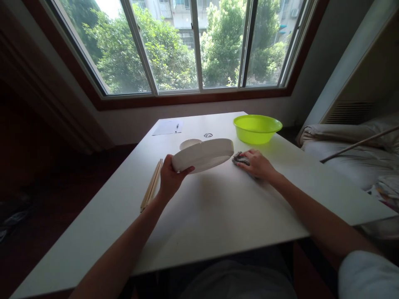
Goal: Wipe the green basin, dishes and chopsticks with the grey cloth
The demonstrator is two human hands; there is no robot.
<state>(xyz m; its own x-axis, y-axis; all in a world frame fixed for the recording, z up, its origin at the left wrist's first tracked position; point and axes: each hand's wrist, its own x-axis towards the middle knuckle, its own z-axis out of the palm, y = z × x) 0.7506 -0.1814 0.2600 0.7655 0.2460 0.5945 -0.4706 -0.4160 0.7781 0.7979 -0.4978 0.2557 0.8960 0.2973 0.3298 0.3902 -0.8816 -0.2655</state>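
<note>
Hands (pixel 170 178) hold a white dish (pixel 204 154) and grey cloth (pixel 239 159)

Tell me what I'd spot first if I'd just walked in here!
The bright green basin pops out first, near the table's far right corner. Next is the white dish in the middle, tilted in the left hand, while the right hand holds a gray cloth. Beyond the table, sunlit trees show through the window.
</note>
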